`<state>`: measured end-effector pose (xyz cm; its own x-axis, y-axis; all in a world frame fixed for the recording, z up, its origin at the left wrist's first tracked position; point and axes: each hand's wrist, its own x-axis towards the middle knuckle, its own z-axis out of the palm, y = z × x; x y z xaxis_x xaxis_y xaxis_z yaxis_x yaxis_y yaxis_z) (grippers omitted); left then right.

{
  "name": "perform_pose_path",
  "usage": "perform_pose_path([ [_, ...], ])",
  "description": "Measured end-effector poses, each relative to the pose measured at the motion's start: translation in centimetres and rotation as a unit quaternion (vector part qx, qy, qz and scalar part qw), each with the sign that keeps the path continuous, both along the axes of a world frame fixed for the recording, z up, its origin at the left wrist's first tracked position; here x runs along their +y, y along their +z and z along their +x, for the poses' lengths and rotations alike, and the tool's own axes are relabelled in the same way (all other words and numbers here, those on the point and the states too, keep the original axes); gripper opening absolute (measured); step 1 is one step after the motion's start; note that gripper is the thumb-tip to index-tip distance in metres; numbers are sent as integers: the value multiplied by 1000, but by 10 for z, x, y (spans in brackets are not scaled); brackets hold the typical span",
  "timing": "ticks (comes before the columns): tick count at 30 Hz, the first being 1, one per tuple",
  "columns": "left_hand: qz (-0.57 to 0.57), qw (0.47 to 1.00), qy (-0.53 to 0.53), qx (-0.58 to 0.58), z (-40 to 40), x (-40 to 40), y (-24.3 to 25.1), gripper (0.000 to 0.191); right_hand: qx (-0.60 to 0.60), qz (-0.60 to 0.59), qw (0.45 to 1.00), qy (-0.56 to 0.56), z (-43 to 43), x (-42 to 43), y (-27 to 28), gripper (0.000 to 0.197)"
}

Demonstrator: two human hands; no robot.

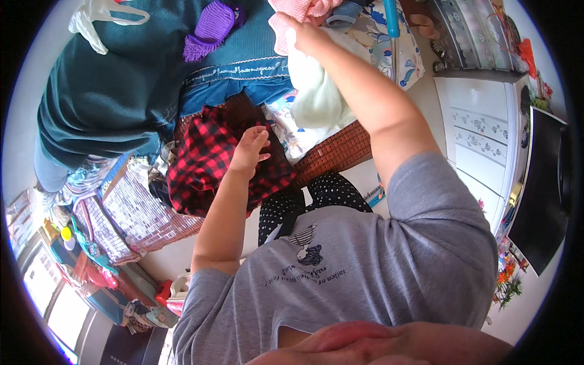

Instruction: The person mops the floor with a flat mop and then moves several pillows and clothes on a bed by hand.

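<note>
My right hand (303, 36) reaches to the top of the view and is at a pink knitted garment (285, 39); its fingers are partly hidden in the cloth. A pale mint-white garment (319, 100) hangs down just beneath that wrist, over white floral fabric (287, 141). Over a red and black checked garment (196, 164) hovers my left hand (253, 148), fingers loosely curled and nothing seen between them. The checked garment lies on a brown woven mat. A purple textured cloth item (207, 32) rests on the teal bedding (237, 68).
A dark green blanket (105, 91) is heaped at the left, with a white plastic bag (93, 23) on it. A teal pole (391, 18) stands at the upper right. White drawers (479, 123) and a black television (540, 191) are on the right. Folded denim (344, 16) lies near the pink garment.
</note>
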<state>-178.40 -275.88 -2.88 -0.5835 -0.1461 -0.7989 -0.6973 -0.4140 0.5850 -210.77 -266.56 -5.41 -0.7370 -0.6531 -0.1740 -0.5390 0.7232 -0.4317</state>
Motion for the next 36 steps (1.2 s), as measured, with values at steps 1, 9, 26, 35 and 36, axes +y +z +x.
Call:
perform_pose_path([
  [1, 5, 1000, -25, -9, -2, 4, -4, 45, -9, 60, 998, 0, -20, -1, -6, 78],
  [9, 340, 902, 263, -31, 19, 5, 8, 63, -494, -285, 820, 41, 151, -29, 70, 36],
  [26, -586, 753, -83, -287, 239, -181, 23, 61, 99, 133, 972, -166, -134, 68, -2, 105],
  [35, -400, 910, 69, -84, 209, -91, 8, 48, 30, -49, 967, -246, -116, 103, -69, 46],
  [36, -307, 947, 68, -71, 179, -78, 14, 45, -16, -92, 964, -250, -108, 114, -58, 43],
])
